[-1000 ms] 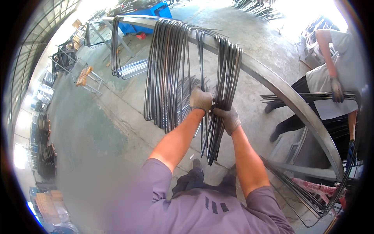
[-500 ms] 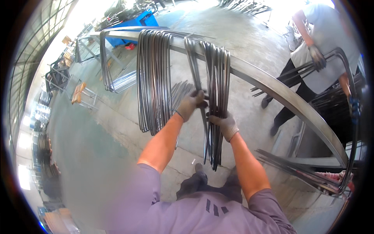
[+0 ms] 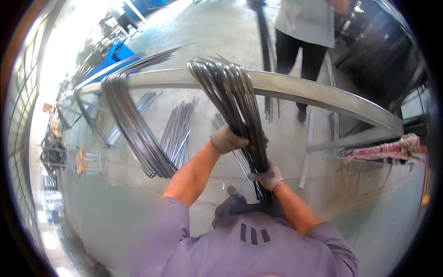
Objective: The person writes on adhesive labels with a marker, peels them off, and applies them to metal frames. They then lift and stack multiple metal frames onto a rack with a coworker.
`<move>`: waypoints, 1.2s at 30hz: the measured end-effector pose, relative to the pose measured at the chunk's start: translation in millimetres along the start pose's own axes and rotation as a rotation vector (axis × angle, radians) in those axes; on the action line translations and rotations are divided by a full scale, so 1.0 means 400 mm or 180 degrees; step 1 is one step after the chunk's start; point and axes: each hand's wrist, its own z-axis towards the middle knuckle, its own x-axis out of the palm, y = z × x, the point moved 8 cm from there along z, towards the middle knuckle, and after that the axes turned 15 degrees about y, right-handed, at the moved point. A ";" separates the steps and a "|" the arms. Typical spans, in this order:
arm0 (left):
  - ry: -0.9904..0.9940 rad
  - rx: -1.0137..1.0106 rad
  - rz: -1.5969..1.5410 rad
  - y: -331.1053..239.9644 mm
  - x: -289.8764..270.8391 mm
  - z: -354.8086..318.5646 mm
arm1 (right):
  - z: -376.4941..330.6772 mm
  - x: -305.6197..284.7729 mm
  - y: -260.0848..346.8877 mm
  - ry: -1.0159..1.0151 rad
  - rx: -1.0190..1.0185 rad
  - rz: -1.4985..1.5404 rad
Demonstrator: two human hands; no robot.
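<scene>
Gripping a bundle of bent steel rods [image 3: 240,106] that hangs over a long grey steel rail [image 3: 318,92], both gloved hands are closed on the same bundle. Bundle position: draped over the rail near the middle of the view, its hanging legs dropping toward the person.

Risks, judged from this frame:
- The rods are loose, with no tie visible. If the grasp slackens, single rods could slide out and drop to the concrete floor [image 3: 217,27], or onto the person's shoes just below.
- The bundle sits on the rail by its bend alone; a sideways pull could skate it along the rail or tip it off.
- A second bundle of bent rods [image 3: 134,129] hangs to the left, apart from the held one. Swinging the held bundle left could tangle the two.
- Another person [image 3: 307,23] stands at the far side of the rail; free rod ends swinging outward could reach that way.

Hands:
- Left hand [image 3: 227,139]: fist wrapped round the rods, higher on the bundle, fingers fully curled.
- Right hand [image 3: 267,176]: clenched lower down, near the rod ends, no gap visible.
</scene>
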 end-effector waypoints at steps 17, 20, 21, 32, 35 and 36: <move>0.0111 0.0678 -0.1380 -0.119 0.235 0.479 | -0.485 -0.254 0.216 -0.2083 -0.0041 -0.0745; 0.0102 0.0559 -0.1460 -0.121 0.340 0.548 | -0.700 -0.207 0.099 -0.2918 0.0358 -0.1224; 0.0101 0.0496 -0.1425 -0.120 0.368 0.570 | -0.768 -0.187 0.050 -0.3142 0.0486 -0.1392; 0.1106 0.0722 -0.1986 -0.129 0.767 0.950 | -1.293 -0.032 -0.599 -0.5013 -0.3680 0.3042; 0.1144 0.0882 -0.1709 -0.140 0.894 1.047 | -1.322 -0.129 -0.677 -0.4924 -0.4294 0.3154; 0.1189 0.0900 -0.1831 -0.136 0.924 1.083 | -1.345 -0.161 -0.664 -0.4847 -0.4322 0.3117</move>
